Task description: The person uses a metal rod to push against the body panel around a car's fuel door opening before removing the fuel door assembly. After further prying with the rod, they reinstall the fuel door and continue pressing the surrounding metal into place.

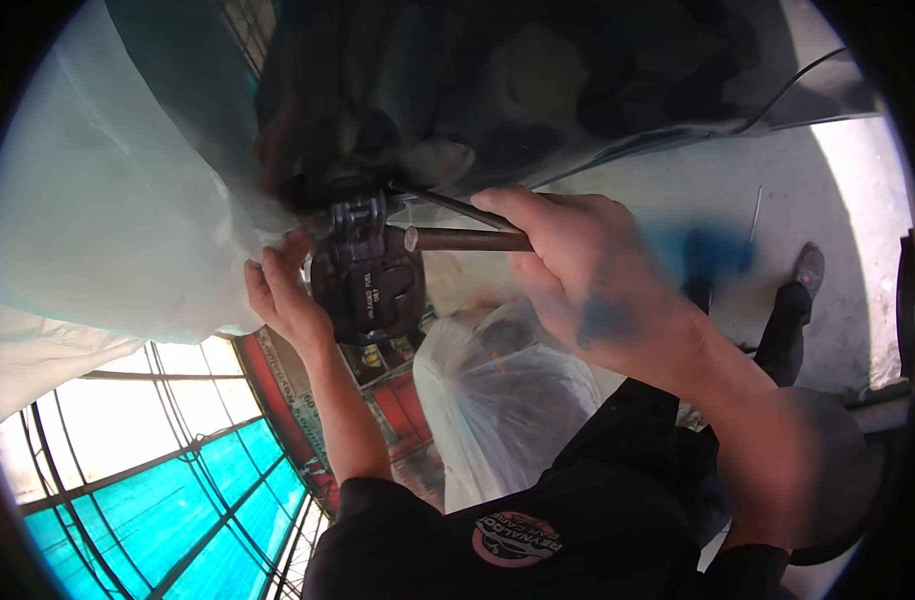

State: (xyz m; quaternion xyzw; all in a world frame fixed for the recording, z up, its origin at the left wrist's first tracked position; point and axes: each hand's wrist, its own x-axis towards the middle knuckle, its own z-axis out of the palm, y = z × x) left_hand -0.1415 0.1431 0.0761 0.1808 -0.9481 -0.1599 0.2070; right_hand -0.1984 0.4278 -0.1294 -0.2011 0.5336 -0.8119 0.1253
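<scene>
A black round fuel door (pixel 369 285), lettered "UNLEADED FUEL ONLY", hangs open from its hinge (pixel 359 215) on a dark, glossy car body (pixel 577 85). My left hand (pixel 285 295) is beside the door, its fingers curled at the edge of a translucent plastic sheet (pixel 107 220); the fingertips are partly hidden. My right hand (pixel 587 265) is closed around two rods. One is a thin dark rod (pixel 447 207), its tip by the hinge against the car body. The other, a thicker brownish rod (pixel 467 240), points toward the fuel door with its blunt end free.
Below the fuel door is a bulky thing wrapped in clear plastic (pixel 507 400). A red-fronted shelf or cabinet (pixel 397 405) with small items stands behind it. Another person's shoe (pixel 809 268) rests on the concrete floor (pixel 842 330) at right, near a thin rod (pixel 756 215).
</scene>
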